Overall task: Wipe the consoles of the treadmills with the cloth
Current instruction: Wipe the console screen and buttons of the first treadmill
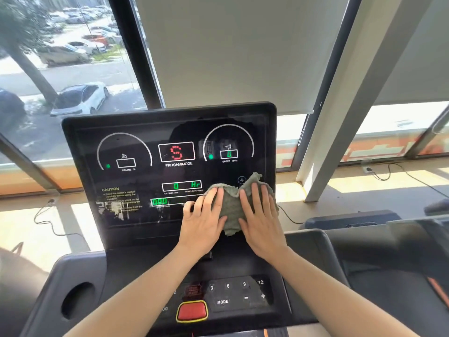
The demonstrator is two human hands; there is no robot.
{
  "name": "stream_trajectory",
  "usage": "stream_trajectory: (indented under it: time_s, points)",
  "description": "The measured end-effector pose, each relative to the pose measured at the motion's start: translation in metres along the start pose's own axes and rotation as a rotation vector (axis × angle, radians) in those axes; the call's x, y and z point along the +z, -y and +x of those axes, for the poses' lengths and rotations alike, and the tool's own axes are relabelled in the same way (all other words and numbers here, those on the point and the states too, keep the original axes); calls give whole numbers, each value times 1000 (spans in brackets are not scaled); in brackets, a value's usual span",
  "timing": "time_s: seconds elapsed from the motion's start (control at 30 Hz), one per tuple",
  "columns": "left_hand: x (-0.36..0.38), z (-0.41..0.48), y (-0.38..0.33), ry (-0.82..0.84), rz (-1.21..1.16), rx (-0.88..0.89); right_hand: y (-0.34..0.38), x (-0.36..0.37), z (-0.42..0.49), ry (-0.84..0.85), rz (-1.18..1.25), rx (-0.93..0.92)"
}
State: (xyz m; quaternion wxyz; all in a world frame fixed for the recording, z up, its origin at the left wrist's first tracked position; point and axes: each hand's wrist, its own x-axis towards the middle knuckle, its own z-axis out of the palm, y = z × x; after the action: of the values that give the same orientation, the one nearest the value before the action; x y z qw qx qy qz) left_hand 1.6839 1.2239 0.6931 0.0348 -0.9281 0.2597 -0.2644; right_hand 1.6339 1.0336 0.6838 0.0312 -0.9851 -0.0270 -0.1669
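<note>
A black treadmill console [136, 181] with lit red and green readouts stands in front of me. A grey-green cloth [232, 205] lies crumpled against its lower right corner. My left hand [204, 220] presses flat on the cloth's left part, fingers spread. My right hand [260, 220] presses flat on its right part. Both palms hold the cloth against the screen; its middle and top edge show between and above my fingers.
Below the screen sits a button panel [233, 295] with a red stop button [192, 311]. A round cup holder [77, 300] is at lower left. A second treadmill's console [388, 242] stands to the right. Windows, a white column [340, 105] and floor cables [46, 222] lie beyond.
</note>
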Motion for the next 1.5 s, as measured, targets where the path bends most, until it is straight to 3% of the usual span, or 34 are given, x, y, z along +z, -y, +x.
stream_trajectory:
  time_s: [0.17, 0.57, 0.8, 1.5]
  points:
    - [0, -3, 8, 38, -9, -7, 11, 7, -4, 0, 40, 8]
    - [-61, 98, 64, -139, 63, -90, 8, -75, 128, -218, 49, -28]
    - [-78, 129, 101, -145, 41, -88, 17, -101, 172, -268, -5, -101]
    - [1, -45, 71, 13, -65, -173, 66, 5, 16, 26, -14, -154]
